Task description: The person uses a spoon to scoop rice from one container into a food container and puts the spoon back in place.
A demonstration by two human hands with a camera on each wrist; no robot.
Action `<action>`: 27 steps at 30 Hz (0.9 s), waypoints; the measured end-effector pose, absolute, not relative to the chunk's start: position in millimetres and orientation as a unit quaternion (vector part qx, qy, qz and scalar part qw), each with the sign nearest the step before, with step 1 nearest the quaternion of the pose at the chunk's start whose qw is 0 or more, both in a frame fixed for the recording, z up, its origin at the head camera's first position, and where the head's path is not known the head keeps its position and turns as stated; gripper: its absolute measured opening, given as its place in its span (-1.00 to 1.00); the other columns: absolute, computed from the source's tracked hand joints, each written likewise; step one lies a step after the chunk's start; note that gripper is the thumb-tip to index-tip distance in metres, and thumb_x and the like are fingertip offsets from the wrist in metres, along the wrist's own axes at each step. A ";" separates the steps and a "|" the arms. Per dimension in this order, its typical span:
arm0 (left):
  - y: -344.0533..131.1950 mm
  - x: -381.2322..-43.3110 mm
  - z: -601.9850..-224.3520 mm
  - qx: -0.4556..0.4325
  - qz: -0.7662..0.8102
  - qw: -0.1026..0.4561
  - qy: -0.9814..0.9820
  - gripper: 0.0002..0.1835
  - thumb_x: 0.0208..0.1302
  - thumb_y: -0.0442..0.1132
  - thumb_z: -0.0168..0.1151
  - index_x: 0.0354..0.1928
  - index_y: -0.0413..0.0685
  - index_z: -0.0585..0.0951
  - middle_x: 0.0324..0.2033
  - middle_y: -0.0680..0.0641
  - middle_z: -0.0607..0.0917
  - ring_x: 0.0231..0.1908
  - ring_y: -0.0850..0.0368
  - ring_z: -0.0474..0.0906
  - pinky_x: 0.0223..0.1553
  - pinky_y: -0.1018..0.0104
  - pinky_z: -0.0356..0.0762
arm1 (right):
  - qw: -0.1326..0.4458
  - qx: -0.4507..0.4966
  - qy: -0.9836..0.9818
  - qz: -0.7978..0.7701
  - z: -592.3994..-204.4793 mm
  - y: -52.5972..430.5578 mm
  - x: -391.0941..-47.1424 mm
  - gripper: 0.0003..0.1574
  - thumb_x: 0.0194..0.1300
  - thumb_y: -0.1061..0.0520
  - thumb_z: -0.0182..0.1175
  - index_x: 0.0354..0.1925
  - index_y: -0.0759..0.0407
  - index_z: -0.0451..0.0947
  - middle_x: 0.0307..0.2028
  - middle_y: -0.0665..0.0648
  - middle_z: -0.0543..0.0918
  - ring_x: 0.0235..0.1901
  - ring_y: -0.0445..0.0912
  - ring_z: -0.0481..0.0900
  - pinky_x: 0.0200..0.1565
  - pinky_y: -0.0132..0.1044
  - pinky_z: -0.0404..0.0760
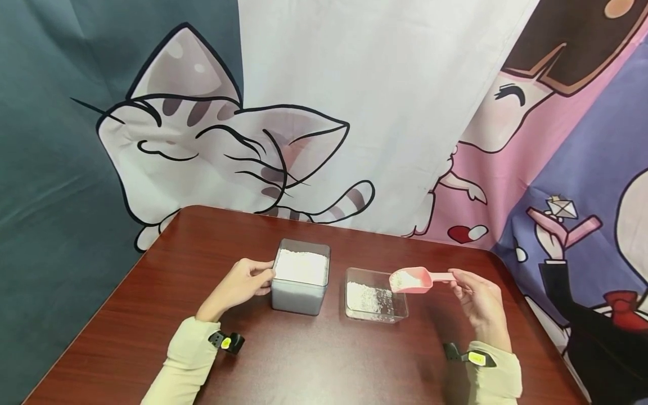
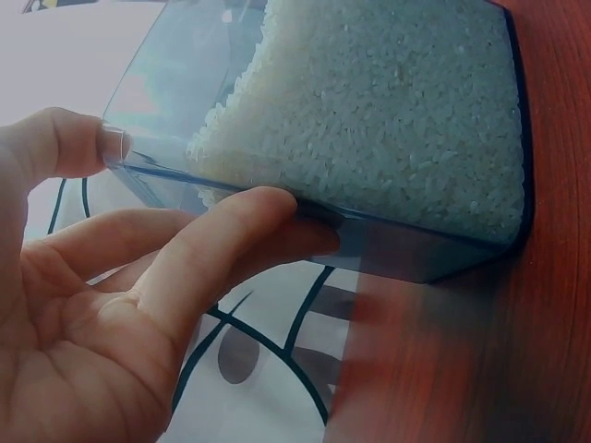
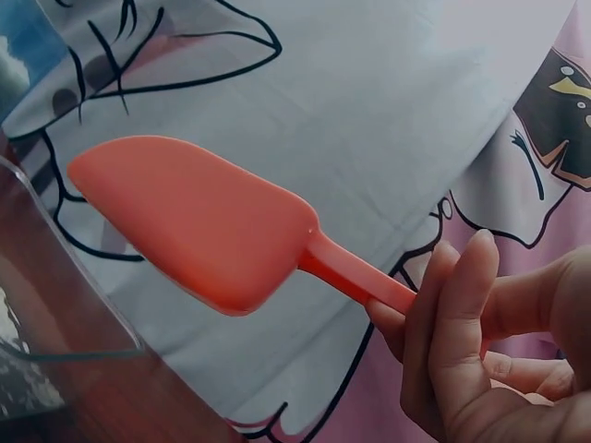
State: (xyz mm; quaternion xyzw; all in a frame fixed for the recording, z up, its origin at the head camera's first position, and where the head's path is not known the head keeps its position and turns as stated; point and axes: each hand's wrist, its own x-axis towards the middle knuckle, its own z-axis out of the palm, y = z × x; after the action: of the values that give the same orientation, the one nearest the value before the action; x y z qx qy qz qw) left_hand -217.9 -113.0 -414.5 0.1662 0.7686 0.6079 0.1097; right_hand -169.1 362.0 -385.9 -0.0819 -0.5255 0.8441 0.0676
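A clear bluish container (image 1: 298, 298), filled with white rice (image 1: 302, 266), stands on the table. My left hand (image 1: 251, 278) holds it at its left side; in the left wrist view the thumb (image 2: 69, 143) is at a corner of the rim and the fingers (image 2: 231, 221) bend against the wall. My right hand (image 1: 478, 295) grips the handle of a pink scoop (image 1: 419, 280), which carries rice in its bowl. The scoop is held up over the right edge of a shallow clear tray (image 1: 400, 316), where loose rice (image 1: 367, 298) lies mostly at the left. From the right wrist I see the scoop's underside (image 3: 203, 221).
The reddish-brown wooden table (image 1: 304, 365) has its back edge against a hanging cloth (image 1: 395, 112) printed with a cat and cartoon figures. A gap of bare tabletop separates the container from the tray. Each wrist wears a black strap.
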 end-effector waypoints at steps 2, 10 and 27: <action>-113.0 -218.0 -414.4 0.165 0.607 0.110 0.769 -0.54 0.24 -0.27 0.11 0.12 -0.45 0.42 -0.07 -0.34 0.58 -0.24 0.07 0.62 -0.28 0.23 0.65 | 0.065 -0.081 -0.530 0.842 -386.1 363.1 -168.8 -0.72 0.27 0.37 0.03 -0.36 0.27 0.70 -0.46 0.16 0.71 -0.57 -0.17 0.63 -0.47 -0.51 0.63; -112.4 -218.1 -414.5 0.163 0.607 0.109 0.770 -0.54 0.24 -0.28 0.11 0.12 -0.46 0.42 -0.09 -0.34 0.60 -0.25 0.07 0.62 -0.28 0.24 0.65 | 0.067 -0.077 -0.559 0.823 -386.8 365.6 -167.8 -0.70 0.28 0.37 0.02 -0.39 0.25 0.70 -0.48 0.13 0.70 -0.58 -0.19 0.63 -0.47 -0.50 0.63; -112.6 -217.9 -414.6 0.166 0.605 0.108 0.771 -0.53 0.25 -0.27 0.11 0.12 -0.47 0.41 -0.09 -0.35 0.59 -0.24 0.07 0.62 -0.28 0.24 0.65 | 0.090 -0.079 -0.590 0.798 -383.2 363.2 -165.1 -0.78 0.24 0.34 0.09 -0.35 0.27 0.69 -0.43 0.11 0.70 -0.57 -0.17 0.63 -0.44 -0.47 0.64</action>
State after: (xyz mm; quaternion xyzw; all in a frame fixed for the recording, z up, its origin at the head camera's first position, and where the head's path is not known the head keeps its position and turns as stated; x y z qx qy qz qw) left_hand -217.9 -112.6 -414.6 0.1664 0.7715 0.6046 0.1076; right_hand -165.1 363.2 -383.2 -0.0795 -0.5904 0.7981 0.0905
